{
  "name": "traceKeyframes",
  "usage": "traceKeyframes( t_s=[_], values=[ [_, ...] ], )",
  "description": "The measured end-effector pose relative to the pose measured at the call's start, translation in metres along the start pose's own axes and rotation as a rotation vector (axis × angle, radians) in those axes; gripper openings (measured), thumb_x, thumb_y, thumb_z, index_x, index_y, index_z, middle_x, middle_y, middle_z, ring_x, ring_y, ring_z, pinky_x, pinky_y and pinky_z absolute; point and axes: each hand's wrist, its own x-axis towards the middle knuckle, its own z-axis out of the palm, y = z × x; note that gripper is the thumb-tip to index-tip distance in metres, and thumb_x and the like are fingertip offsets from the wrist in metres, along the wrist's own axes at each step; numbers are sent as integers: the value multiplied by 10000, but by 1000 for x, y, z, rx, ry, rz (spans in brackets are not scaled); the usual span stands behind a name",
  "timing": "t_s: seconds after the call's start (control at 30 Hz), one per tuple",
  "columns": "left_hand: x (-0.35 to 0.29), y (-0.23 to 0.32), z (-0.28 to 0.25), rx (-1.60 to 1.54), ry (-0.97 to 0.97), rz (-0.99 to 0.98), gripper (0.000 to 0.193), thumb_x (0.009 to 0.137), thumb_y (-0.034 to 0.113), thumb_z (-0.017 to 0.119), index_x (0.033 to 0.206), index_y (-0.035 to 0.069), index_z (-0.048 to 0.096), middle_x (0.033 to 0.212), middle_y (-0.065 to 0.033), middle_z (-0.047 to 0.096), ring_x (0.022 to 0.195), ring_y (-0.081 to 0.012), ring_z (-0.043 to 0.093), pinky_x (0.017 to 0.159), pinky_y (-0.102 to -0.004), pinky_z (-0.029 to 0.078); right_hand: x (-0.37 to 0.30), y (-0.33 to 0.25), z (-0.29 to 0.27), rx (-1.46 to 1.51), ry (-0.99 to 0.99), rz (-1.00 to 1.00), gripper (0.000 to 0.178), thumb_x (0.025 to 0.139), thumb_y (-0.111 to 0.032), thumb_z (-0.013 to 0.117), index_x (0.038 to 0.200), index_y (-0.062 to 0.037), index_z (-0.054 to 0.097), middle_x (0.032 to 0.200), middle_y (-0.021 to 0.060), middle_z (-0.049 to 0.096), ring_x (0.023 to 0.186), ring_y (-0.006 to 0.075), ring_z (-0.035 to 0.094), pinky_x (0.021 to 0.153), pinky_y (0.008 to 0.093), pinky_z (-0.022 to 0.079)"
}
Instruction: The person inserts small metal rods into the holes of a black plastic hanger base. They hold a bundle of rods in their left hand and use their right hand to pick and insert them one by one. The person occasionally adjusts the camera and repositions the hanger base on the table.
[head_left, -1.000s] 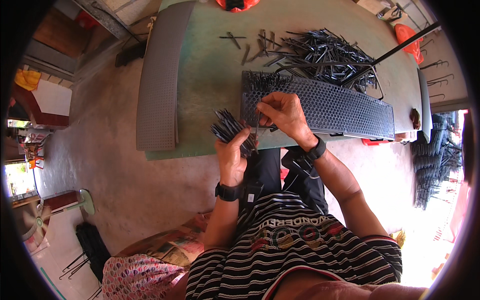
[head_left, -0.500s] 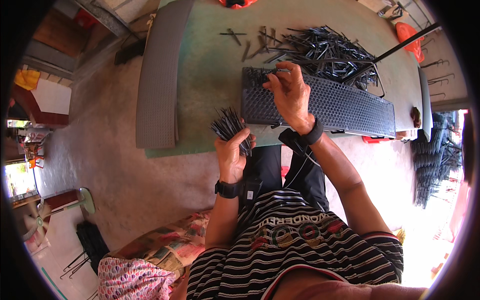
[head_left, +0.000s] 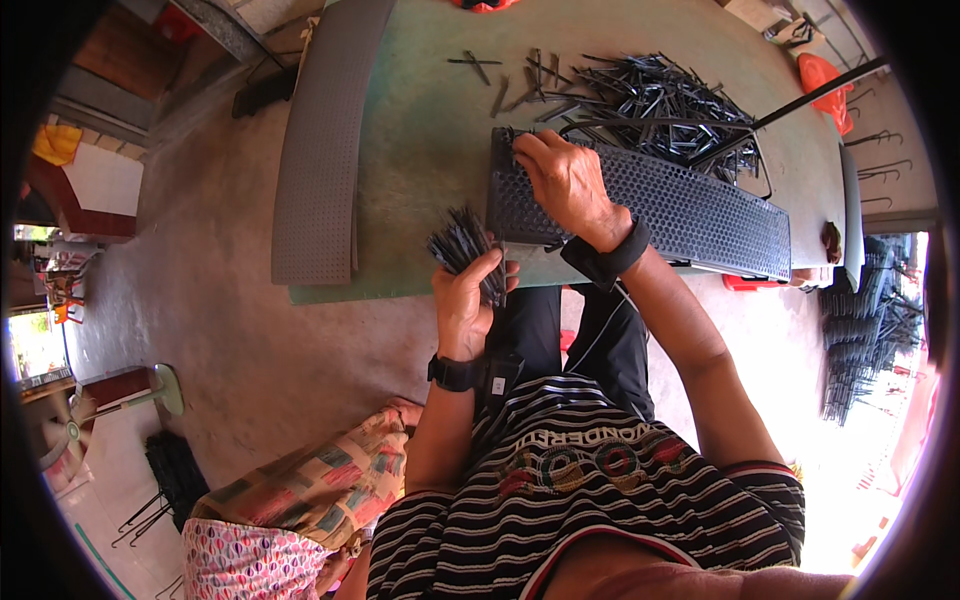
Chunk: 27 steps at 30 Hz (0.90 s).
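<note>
A bundle of thin black sticks (head_left: 463, 240) is gripped in my left hand (head_left: 466, 300), just off the table's near edge, with the tips fanning up and away from me. My right hand (head_left: 572, 185) bends over the left end of a long black block with a grid of holes (head_left: 690, 205). Its thumb and fingers are pinched together at the block's top. The fingers hide what they hold, if anything. A few dark tips stick up at that far left corner of the block.
Behind the block lies a heap of black sticks (head_left: 665, 100), with several loose sticks (head_left: 480, 68) to its left. A black metal bar (head_left: 800, 105) slants over the heap. A grey perforated mat (head_left: 318, 150) covers the left side of the green table (head_left: 425, 130).
My right hand has lowered and moved slightly left onto the block's end, its fingers drawn closer together. My left hand with the bundle has hardly moved.
</note>
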Motion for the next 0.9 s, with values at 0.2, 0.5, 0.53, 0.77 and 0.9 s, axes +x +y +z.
traceKeyframes(
  t_s=[0.2, 0.5, 0.53, 0.77, 0.9],
  values=[
    [-1, -2, 4, 37, -6, -6, 199, 781, 33, 661, 972, 6, 609, 805, -96, 642, 624, -230, 636, 499, -320, 521, 11, 8, -3, 1, -185, -41, 71, 749, -74, 624, 813, -43, 622, 761, 119, 570, 666, 328, 582, 558, 393, 457],
    [5, -16, 8, 28, -48, -18, 164, 784, 41, 667, 935, 15, 610, 794, -92, 638, 654, -229, 638, 533, -335, 534, -50, -21, -18, 694, -373, 642, 167, 828, -135, 628, 771, 22, 644, 580, 61, 606, 480, 79, 560, 436, 227, 418],
    [5, -16, 8, 41, -32, -4, 168, 783, 40, 666, 939, 13, 609, 791, -90, 636, 659, -229, 637, 538, -339, 535, -51, -21, -19, 801, -329, 737, 173, 843, -131, 614, 775, 25, 642, 583, 49, 606, 480, 66, 554, 433, 214, 417],
    [1, -12, 3, 73, -44, -18, 198, 774, -2, 638, 968, 6, 600, 804, -91, 626, 664, -229, 631, 545, -351, 539, -20, -15, -16, 574, 347, 420, 148, 848, -31, 569, 981, 4, 516, 693, 90, 635, 614, 138, 663, 507, 234, 488],
    [-2, -11, 5, 30, -45, -55, 209, 768, -22, 628, 974, -3, 598, 825, -96, 627, 662, -235, 632, 534, -344, 536, -20, -5, -2, 509, 278, 434, 206, 865, -44, 576, 1039, -6, 473, 775, 115, 661, 696, 136, 667, 567, 225, 508]
  ],
)
